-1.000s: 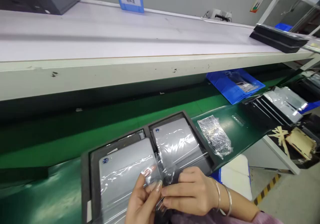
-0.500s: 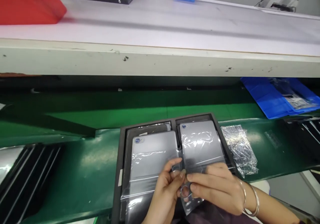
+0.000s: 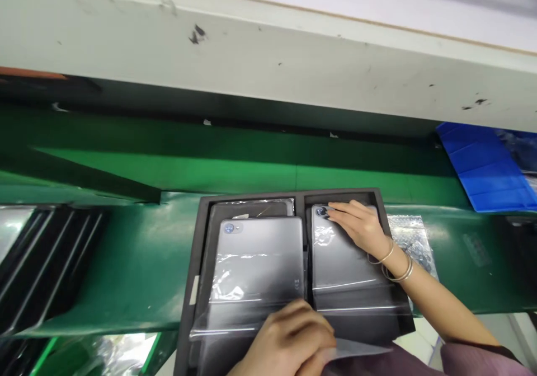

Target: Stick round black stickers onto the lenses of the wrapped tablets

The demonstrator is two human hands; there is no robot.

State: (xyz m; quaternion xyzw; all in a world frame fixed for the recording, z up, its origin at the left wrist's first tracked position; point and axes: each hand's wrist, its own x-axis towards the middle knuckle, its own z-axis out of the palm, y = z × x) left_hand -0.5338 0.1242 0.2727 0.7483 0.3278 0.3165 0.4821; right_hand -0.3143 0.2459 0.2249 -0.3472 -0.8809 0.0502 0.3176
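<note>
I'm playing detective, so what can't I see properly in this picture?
In the head view:
Left tablet: lower end partly hidden by the left hand and cut off by the bottom edge; its marks are too small to read.
Right tablet: part of its top is covered by the right hand.
Bubble wrap: partly behind the right forearm.
Blue bin: cut off by the right edge.

the left hand (image 3: 291,338) is near, its fingers curled inward; the right hand (image 3: 359,228) is set farther forward, fingers extended close together, its bare forearm (image 3: 444,303) slanting back toward the body.
</note>
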